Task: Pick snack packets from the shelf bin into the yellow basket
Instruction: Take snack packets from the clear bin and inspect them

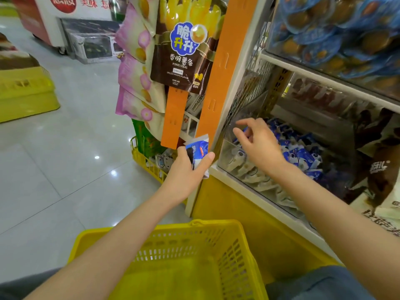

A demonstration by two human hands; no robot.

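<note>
Where legible — "POTATO STICKS" (180, 65) above packet (198, 151)

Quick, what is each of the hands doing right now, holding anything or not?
Left hand: closed around a blue-and-white snack packet.
Right hand: open, fingers spread over the shelf bin, holding nothing.
</note>
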